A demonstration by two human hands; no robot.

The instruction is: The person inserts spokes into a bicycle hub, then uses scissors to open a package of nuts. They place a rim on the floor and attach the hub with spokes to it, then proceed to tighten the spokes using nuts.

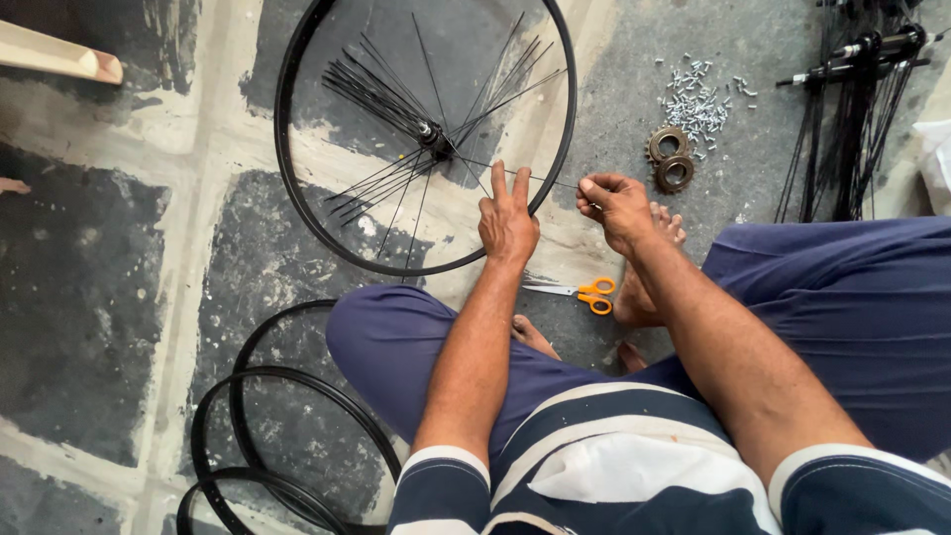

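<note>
In the head view, the person sits on the floor [89,297], which is grey concrete with pale, worn stripes. To the left of the wheel rim [297,188] the floor gives free room; to the right the room is narrow, because a heap of small silver nipples [696,99], two toothed sprockets [670,159] and a bundle of black spokes [852,109] lie near. Spare black rims [248,436] lie beside the left knee, and orange scissors [584,293] lie between the feet.

The wheel rim lies flat in front of the knees, with the hub [434,137] and loose spokes inside it. The left hand [507,220] rests on the near edge of the rim, fingers spread wide. The right hand [616,206] is just outside this edge, closed narrow, pinching the end of one thin spoke [540,179] that crosses the rim.
</note>
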